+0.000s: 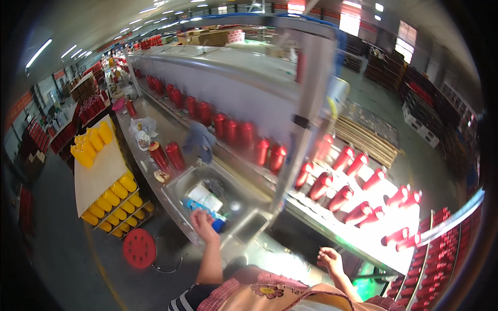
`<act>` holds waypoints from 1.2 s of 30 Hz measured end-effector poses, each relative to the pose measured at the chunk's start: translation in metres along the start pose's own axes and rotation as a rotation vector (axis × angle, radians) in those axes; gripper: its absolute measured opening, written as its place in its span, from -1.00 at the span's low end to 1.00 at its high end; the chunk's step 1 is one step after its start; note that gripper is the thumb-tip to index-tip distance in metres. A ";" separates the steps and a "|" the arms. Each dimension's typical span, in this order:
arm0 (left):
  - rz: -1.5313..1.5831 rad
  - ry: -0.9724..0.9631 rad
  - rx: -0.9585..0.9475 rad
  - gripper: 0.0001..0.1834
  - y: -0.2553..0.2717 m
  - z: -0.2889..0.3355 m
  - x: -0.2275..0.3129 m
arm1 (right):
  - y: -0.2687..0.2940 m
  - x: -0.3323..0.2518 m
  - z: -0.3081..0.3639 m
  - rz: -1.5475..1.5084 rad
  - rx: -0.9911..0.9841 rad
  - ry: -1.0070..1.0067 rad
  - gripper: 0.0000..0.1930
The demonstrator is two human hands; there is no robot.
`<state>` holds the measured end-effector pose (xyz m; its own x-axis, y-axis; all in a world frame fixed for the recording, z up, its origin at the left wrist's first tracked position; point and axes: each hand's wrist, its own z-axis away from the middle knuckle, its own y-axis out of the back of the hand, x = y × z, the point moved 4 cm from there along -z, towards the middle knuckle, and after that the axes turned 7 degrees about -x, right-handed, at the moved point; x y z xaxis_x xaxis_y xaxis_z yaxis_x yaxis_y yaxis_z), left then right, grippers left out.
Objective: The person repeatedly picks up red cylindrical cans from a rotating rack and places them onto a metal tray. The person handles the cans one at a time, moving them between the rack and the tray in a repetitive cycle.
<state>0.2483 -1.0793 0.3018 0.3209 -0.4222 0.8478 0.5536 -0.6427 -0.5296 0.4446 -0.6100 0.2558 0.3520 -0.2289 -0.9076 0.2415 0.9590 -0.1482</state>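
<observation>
My left hand (202, 223) is over the near left edge of the steel sink (244, 193), its fingers loosely bent and slightly blurred, with nothing visible in them. Close beside it, in the basin, lies a light blue and white package (197, 205) with a dark blue part (219, 225) at its near end; whether the hand touches it I cannot tell. White material (206, 196) lies further in. My right hand (330, 257) hangs in front of the bright rack, fingers bent and somewhat apart, apparently holding nothing. Red cylinders (358, 212) stand tilted on that rack.
Two red cylinders (175, 155), a plastic bag (142, 127) and a grey-blue cloth (199, 140) are by the sink. Behind runs a row of red cylinders (219, 124). A metal post (306, 114) rises right of the sink. Left are yellow cylinders (111, 197) and a red stool (139, 248).
</observation>
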 end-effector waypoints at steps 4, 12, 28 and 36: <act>-0.169 0.321 -0.320 -0.78 -0.063 0.186 -0.030 | 0.066 0.012 0.064 -0.140 0.044 0.080 -0.78; -0.317 0.767 -1.254 -0.81 -0.200 0.494 -0.074 | 0.214 0.049 0.202 -0.235 0.381 0.254 -0.75; -0.825 1.286 -2.043 -0.75 -0.289 0.936 -0.315 | 0.538 0.145 0.408 -0.669 1.277 0.371 -0.74; -0.533 1.360 -2.170 -0.88 -0.388 1.194 -0.384 | 0.752 0.192 0.527 -0.560 1.601 0.147 -0.62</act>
<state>0.8275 0.0954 0.2150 -0.3262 0.4407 0.8362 -0.8967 0.1357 -0.4213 1.1701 -0.0208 0.1774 -0.1445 -0.3509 -0.9252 0.9316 -0.3635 -0.0076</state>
